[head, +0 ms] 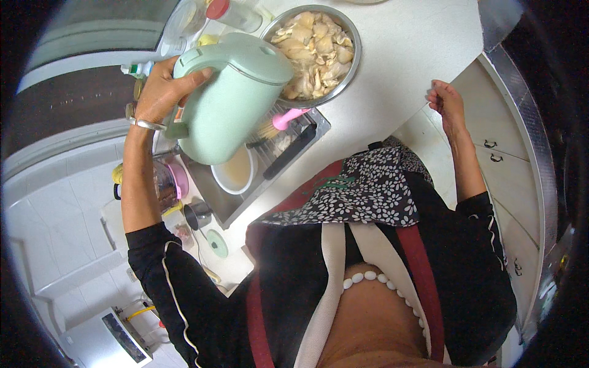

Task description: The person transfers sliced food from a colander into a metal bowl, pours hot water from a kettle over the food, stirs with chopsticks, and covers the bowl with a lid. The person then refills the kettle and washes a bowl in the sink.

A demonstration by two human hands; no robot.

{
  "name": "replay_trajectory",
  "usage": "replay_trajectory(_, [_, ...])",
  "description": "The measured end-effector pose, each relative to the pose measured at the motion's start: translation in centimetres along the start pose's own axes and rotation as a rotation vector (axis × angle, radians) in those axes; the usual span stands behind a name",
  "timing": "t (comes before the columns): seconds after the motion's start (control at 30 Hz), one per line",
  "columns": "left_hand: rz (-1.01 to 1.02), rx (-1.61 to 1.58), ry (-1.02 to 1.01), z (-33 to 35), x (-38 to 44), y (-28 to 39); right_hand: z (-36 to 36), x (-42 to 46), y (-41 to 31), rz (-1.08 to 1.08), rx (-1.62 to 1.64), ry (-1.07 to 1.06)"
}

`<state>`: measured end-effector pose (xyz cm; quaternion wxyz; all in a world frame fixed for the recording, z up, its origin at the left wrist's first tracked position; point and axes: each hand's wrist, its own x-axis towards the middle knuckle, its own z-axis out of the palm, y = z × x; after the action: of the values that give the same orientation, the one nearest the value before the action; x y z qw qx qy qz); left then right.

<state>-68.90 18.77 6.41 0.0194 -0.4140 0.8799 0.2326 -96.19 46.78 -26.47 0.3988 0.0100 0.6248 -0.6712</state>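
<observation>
My left hand [168,89] grips the handle of a mint-green electric kettle [230,110]. The kettle is tipped, its lid end reaching over the rim of a round steel bowl [358,60]. Pale oyster mushrooms [317,50], torn in pieces, fill that bowl. Whether water is running out I cannot tell, because the kettle's body hides its spout. Beyond the right edge of the white countertop [400,60], my right hand [446,102] hangs in the air with its fingers curled in and nothing visible in it.
Below the kettle, the sink [225,207] contains a white bowl of cloudy liquid [237,170]. A pink-handled brush [287,119] lies by the steel bowl. A red-lidded jar [234,14] stands behind. A steel cup [198,215] and a green lid [216,243] sit at the near left.
</observation>
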Motion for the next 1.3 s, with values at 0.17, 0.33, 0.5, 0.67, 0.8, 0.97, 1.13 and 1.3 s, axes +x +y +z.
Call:
replay_trajectory(0.17, [-0.052, 0.007, 0.01, -0.5, 0.1, -1.2, 0.4, -0.6, -0.5, -0.004, -0.018, 0.019])
replay_trajectory(0.33, [-0.057, 0.023, 0.048, -1.1, 1.0, -2.0, 0.3, -0.3, -0.5, 0.012, -0.016, 0.025])
replay_trajectory(0.5, [-0.069, 0.068, 0.103, -1.8, 2.4, -3.3, 0.2, -0.3, -0.5, 0.02, -0.032, 0.019])
replay_trajectory(0.67, [-0.047, 0.086, 0.105, -1.9, 3.3, -2.2, 0.3, -0.5, -0.5, 0.017, -0.013, 0.038])
replay_trajectory(0.8, [-0.048, 0.088, 0.137, -1.7, 3.8, -0.3, -0.1, -0.4, -0.4, 0.0, 0.0, 0.0])
replay_trajectory(0.97, [-0.024, 0.122, 0.155, -1.6, 4.4, 1.0, 0.2, -0.9, -0.7, -0.005, 0.009, 0.002])
replay_trajectory(1.13, [0.015, 0.089, 0.185, -1.7, 4.6, 1.8, 0.2, -0.8, -0.6, 0.001, 0.011, 0.016])
replay_trajectory(1.3, [0.039, 0.166, 0.171, -2.7, 5.5, 1.7, 0.1, -0.7, -0.6, 0.003, 0.018, 0.01])
